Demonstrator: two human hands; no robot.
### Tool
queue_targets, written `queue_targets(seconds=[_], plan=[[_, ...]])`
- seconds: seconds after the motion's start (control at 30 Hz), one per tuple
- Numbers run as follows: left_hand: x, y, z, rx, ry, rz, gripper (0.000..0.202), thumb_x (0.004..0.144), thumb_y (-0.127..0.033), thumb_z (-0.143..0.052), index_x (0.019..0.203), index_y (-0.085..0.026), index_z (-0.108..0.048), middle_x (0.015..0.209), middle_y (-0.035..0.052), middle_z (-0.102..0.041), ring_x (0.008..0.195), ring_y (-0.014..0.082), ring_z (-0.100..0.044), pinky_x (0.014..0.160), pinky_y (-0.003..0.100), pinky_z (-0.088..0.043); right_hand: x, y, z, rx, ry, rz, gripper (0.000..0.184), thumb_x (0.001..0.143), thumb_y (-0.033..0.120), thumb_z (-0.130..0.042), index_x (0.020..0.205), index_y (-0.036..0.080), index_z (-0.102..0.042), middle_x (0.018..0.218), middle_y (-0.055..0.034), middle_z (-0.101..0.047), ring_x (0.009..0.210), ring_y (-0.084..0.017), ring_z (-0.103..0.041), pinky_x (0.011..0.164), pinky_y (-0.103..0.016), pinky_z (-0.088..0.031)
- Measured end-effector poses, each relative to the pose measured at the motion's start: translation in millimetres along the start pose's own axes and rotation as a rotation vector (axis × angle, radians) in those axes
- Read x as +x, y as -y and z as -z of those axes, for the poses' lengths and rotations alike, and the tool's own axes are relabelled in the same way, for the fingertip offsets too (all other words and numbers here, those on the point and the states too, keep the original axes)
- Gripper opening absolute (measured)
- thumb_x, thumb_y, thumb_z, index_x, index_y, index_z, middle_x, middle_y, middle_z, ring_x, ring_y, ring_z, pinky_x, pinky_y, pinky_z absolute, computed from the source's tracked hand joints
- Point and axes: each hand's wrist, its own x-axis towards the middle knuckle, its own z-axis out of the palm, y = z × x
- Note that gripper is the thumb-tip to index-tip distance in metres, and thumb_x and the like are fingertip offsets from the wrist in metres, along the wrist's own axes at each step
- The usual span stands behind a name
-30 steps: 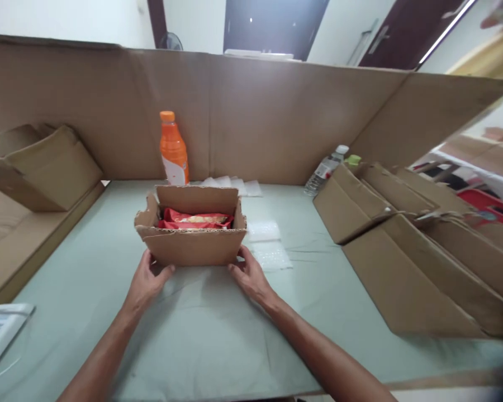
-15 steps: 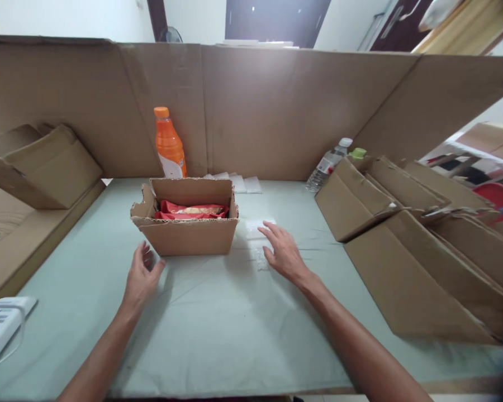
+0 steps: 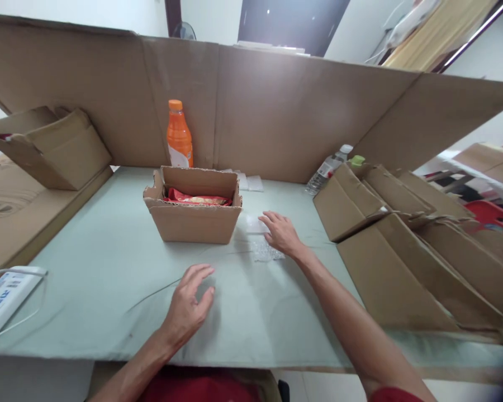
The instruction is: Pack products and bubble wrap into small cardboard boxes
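My right hand (image 3: 282, 232), fingers stretched forward and holding nothing I can see, is over the right edge of a clear, whitish flat packet (image 3: 255, 225). Whether its fingertips touch the packet I cannot tell. Just below that hand lies a crinkled piece of bubble wrap (image 3: 265, 252). My left hand (image 3: 188, 298) is above the cloth nearer the front edge, thumb and fingers apart, with nothing in it. Beyond both hands stands an open cardboard box (image 3: 197, 224) with red food packets (image 3: 199, 199) inside; their lower part is hidden by its front wall.
An orange bottle (image 3: 179, 137) and several white flat packets (image 3: 255, 183) are behind the box. A clear bottle (image 3: 327, 169) leans at the right beside several cardboard boxes (image 3: 385, 273). A power strip (image 3: 10, 298) lies left. A cardboard wall (image 3: 297, 111) closes the back.
My left hand has moved from beside the box to the right and toward the front edge. My right hand stays near the clear packet; more bubble wrap shows beneath it. The view has shifted.
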Motion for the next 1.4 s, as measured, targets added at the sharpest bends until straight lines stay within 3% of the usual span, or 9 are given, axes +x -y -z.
queue_targets(seconds=[0.17, 0.4, 0.53, 0.63, 0.83, 0.97, 1.07, 1.27, 1.4], plan=[[3, -8, -6.1, 0.021, 0.075, -0.093, 0.042, 0.085, -0.023, -0.057, 0.126, -0.026, -0.063, 0.132, 0.0117, -0.063, 0.123, 0.0277, -0.061, 0.102, 0.044, -0.053, -1, 5, 22, 0.029, -0.010, -0.073, 0.030, 0.095, 0.017, -0.044, 0.104, 0.016, -0.072, 0.107, -0.0133, -0.076, 0.101, -0.028, -0.069, 0.086, -0.037, -0.050], [33, -42, -16.5, -0.071, 0.094, -0.185, 0.091, 0.077, -0.031, -0.074, 0.155, -0.023, -0.028, 0.161, 0.0149, -0.034, 0.150, 0.0346, -0.029, 0.121, 0.054, -0.028, -89, 61, 133, 0.525, 0.036, 0.161, 0.028, 0.098, 0.039, -0.050, 0.094, 0.023, -0.073, 0.082, -0.0022, -0.073, 0.070, -0.017, -0.065, 0.065, -0.027, -0.050], [27, -55, -18.8, -0.341, 0.384, 0.020, 0.056, 0.079, -0.035, -0.072, 0.132, -0.022, -0.059, 0.129, 0.0115, -0.066, 0.120, 0.0329, -0.060, 0.102, 0.047, -0.048, -103, 79, 164, 0.682, 0.019, 0.140, 0.026, 0.096, 0.042, -0.057, 0.092, 0.022, -0.073, 0.072, -0.0015, -0.068, 0.066, -0.017, -0.063, 0.062, -0.027, -0.050], [2, -43, -12.8, -0.649, 0.500, 0.311, 0.035, 0.082, -0.038, -0.070, 0.112, -0.019, -0.069, 0.099, 0.0071, -0.073, 0.091, 0.0238, -0.067, 0.084, 0.035, -0.053, -82, 68, 138, 0.736, 0.039, 0.064, 0.028, 0.094, 0.043, -0.057, 0.094, 0.020, -0.073, 0.077, -0.0032, -0.070, 0.071, -0.018, -0.064, 0.063, -0.028, -0.051], [-45, -6, 1.4, -0.830, 0.259, 0.731, 0.081, 0.069, -0.043, -0.082, 0.138, -0.016, -0.050, 0.091, 0.0041, -0.069, 0.073, 0.0156, -0.063, 0.067, 0.026, -0.050, -70, 59, 51, 0.567, -0.126, -0.144, 0.024, 0.088, 0.033, -0.057, 0.100, 0.019, -0.072, 0.098, -0.0088, -0.075, 0.081, -0.021, -0.068, 0.074, -0.035, -0.055], [-55, -2, 7.7, -0.723, 0.240, 0.753, 0.097, 0.075, -0.042, -0.074, 0.157, -0.022, -0.025, 0.083, -0.0002, -0.066, 0.061, 0.0137, -0.056, 0.057, 0.025, -0.046, -109, 93, 42, 0.888, 0.338, 0.120, 0.023, 0.094, 0.033, -0.058, 0.107, 0.022, -0.073, 0.096, -0.0043, -0.077, 0.083, -0.018, -0.071, 0.072, -0.030, -0.055], [-58, -1, 10.0, -0.579, 0.262, 0.692, 0.081, 0.080, -0.040, -0.066, 0.154, -0.024, -0.037, 0.077, -0.0014, -0.064, 0.058, 0.0135, -0.053, 0.056, 0.025, -0.043, -106, 104, 27, 1.033, 0.610, 0.216, 0.028, 0.092, 0.035, -0.063, 0.115, 0.022, -0.071, 0.105, -0.0050, -0.077, 0.093, -0.020, -0.071, 0.078, -0.031, -0.057], [-63, 0, 18.3, -0.556, 0.308, 0.752, 0.043, 0.076, -0.046, -0.070, 0.108, -0.018, -0.076, 0.077, 0.0029, -0.068, 0.061, 0.0142, -0.055, 0.059, 0.026, -0.042, -65, 55, -6, 0.939, -0.057, -0.245, 0.033, 0.089, 0.035, -0.058, 0.114, 0.018, -0.070, 0.128, -0.0129, -0.068, 0.117, -0.027, -0.064, 0.095, -0.043, -0.054], [-59, -13, 25.8, -0.859, 0.285, 0.927, 0.062, 0.068, -0.045, -0.084, 0.121, -0.016, -0.068, 0.086, 0.0044, -0.071, 0.073, 0.0161, -0.062, 0.070, 0.026, -0.046, -119, 70, 9, 0.738, 0.115, 0.165, 0.044, 0.090, 0.024, -0.060, 0.133, 0.025, -0.061, 0.139, -0.0095, -0.062, 0.123, -0.025, -0.061, 0.100, -0.044, -0.053]])
